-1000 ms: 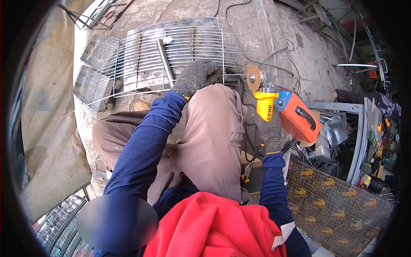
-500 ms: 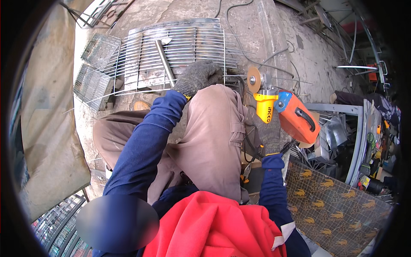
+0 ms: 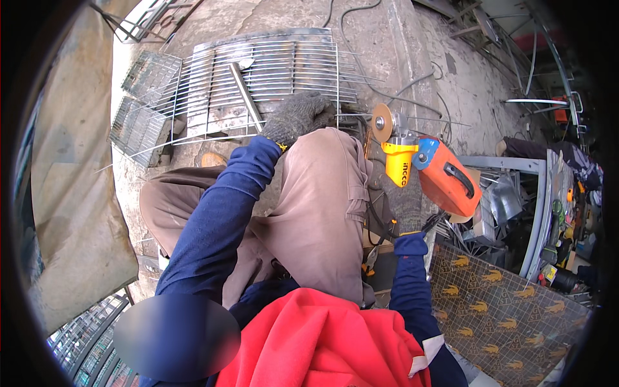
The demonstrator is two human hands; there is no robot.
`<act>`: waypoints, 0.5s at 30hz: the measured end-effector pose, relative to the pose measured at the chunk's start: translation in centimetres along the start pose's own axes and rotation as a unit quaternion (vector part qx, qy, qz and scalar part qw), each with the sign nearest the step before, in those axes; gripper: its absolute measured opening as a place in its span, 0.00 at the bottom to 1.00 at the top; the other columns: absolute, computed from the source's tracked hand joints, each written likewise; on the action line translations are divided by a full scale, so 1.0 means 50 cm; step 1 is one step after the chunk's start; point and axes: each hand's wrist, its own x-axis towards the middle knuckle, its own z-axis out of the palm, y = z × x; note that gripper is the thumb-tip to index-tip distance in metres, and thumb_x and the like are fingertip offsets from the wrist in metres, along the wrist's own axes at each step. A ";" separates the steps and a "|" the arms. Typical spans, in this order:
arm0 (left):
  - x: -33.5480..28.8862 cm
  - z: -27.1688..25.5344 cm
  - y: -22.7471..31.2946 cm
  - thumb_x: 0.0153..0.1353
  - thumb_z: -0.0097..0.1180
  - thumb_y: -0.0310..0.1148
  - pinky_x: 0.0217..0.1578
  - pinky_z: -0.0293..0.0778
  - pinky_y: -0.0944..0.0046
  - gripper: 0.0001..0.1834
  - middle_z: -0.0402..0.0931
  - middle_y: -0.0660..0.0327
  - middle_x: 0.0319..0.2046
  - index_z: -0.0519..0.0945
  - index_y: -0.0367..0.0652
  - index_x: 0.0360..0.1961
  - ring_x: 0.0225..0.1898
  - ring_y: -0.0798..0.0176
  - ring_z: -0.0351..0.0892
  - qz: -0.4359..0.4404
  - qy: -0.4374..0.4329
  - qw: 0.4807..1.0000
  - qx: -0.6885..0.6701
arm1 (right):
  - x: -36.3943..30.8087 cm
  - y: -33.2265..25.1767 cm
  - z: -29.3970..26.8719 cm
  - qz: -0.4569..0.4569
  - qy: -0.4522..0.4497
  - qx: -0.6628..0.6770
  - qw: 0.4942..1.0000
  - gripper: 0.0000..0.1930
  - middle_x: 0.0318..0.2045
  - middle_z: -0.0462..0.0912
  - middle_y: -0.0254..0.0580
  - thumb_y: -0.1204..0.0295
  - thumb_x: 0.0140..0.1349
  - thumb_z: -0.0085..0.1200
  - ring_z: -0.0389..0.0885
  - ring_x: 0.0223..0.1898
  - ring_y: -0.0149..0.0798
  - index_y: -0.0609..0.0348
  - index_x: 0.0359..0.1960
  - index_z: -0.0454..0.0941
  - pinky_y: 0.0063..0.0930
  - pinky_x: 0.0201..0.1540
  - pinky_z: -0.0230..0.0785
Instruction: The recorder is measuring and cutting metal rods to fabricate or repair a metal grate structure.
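My left hand (image 3: 298, 117), in a grey knitted glove, is closed at the near right corner of a metal bar grille (image 3: 271, 64); my knee partly hides the fingers. On the grille a flat metal bar (image 3: 245, 97) lies slanted, its near end beside my left wrist. My right hand (image 3: 405, 203), gloved too, grips a yellow angle grinder (image 3: 398, 161), partly hidden beneath its body. The grinder's brown disc (image 3: 382, 122) stands upright at the far end, to the right of the grille and apart from my left hand.
An orange and blue machine with a black handle (image 3: 451, 177) stands just right of the grinder. Small wire mesh panels (image 3: 138, 126) lie left of the grille. Cables (image 3: 361, 77) cross the concrete floor. A patterned dark board (image 3: 503, 316) and metal scrap (image 3: 500, 200) lie at right.
The flat bar's far end has shifted slightly left on the grille. Both hands and the grinder stay almost in place.
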 end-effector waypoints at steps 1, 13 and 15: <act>-0.002 0.000 -0.002 0.62 0.57 0.39 0.41 0.74 0.52 0.10 0.80 0.53 0.34 0.79 0.46 0.39 0.40 0.45 0.78 0.001 0.003 1.000 0.004 | -0.001 -0.008 0.000 0.000 -0.001 0.000 1.000 0.32 0.43 0.78 0.50 0.65 0.49 0.69 0.79 0.44 0.49 0.62 0.54 0.69 0.42 0.50 0.71; 0.000 0.001 -0.008 0.62 0.57 0.40 0.40 0.74 0.51 0.11 0.80 0.53 0.35 0.79 0.46 0.39 0.40 0.45 0.78 0.001 -0.009 1.000 0.007 | 0.003 0.004 0.004 -0.018 -0.004 -0.009 1.000 0.32 0.43 0.78 0.46 0.65 0.52 0.68 0.78 0.41 0.42 0.63 0.56 0.68 0.37 0.46 0.72; -0.001 0.003 -0.011 0.62 0.57 0.40 0.41 0.74 0.51 0.11 0.80 0.53 0.35 0.79 0.45 0.39 0.40 0.45 0.78 0.003 -0.003 1.000 0.007 | 0.000 0.000 0.006 -0.010 0.010 -0.021 1.000 0.33 0.44 0.78 0.51 0.63 0.49 0.69 0.78 0.45 0.51 0.62 0.55 0.68 0.43 0.51 0.70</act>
